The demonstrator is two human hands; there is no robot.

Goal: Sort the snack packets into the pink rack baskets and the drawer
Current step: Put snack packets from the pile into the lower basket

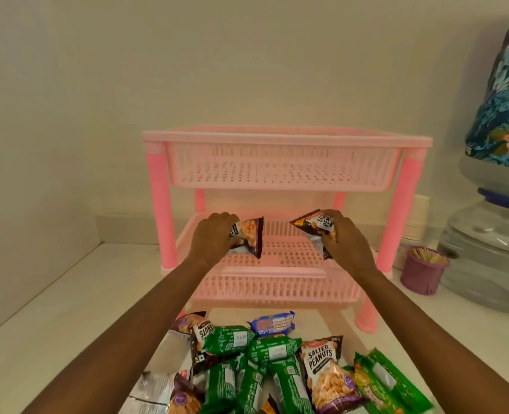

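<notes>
A pink two-tier rack stands against the wall; its top basket (283,171) holds nothing, and I reach over its lower basket (277,286). My left hand (211,237) grips a dark salted peanuts packet (251,236) above the lower basket's left side. My right hand (344,237) grips another salted peanuts packet (314,224) above the right side. On the counter in front lies a pile of packets: several green packets (232,339), a blue biscuit packet (274,324) and more salted peanuts packets (325,372). No drawer shows.
A purple cup of toothpicks (423,270) stands right of the rack. Behind it sits a water dispenser jar (486,249) under a floral cover (504,94). Walls close the back and left of the white counter (53,309).
</notes>
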